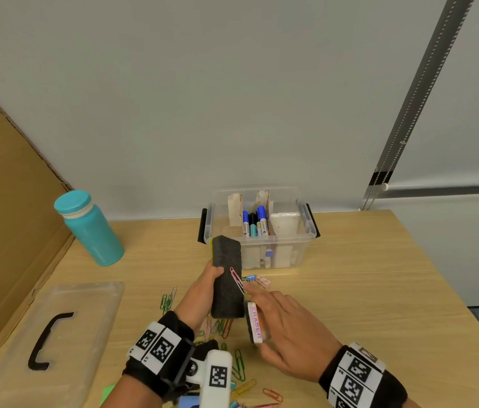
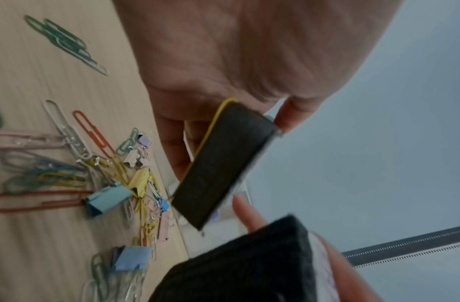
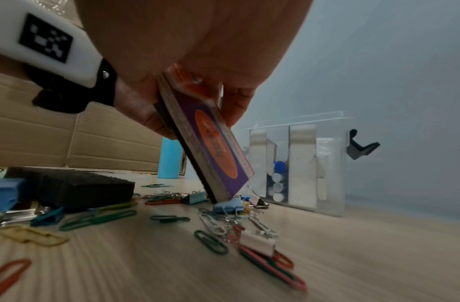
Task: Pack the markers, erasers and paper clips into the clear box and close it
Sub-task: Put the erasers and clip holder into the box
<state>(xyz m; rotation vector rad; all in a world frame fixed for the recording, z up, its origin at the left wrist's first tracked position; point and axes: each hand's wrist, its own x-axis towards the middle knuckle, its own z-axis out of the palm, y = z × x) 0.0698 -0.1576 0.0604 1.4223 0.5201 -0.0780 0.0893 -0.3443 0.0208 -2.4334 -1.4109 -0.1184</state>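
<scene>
My left hand (image 1: 204, 291) grips a long black felt eraser (image 1: 227, 278) with a yellow back (image 2: 223, 159), held up off the table and pointing toward the clear box (image 1: 306, 231). A pink paper clip (image 1: 236, 279) lies against its right edge. Just right of it, my right hand (image 1: 276, 322) pinches a smaller eraser (image 1: 254, 322) on edge, with a purple and orange label (image 3: 213, 151). The box stands open at the back, with several markers (image 1: 254, 223) upright inside. Coloured paper clips (image 1: 239, 368) and binder clips (image 3: 228, 205) are scattered under both hands.
The box lid (image 1: 50, 328) with a black handle lies at the front left. A teal bottle (image 1: 89, 228) stands at the back left, before a cardboard sheet (image 1: 5, 201). Another black eraser (image 3: 68, 186) lies flat on the table near a blue block (image 3: 4, 193).
</scene>
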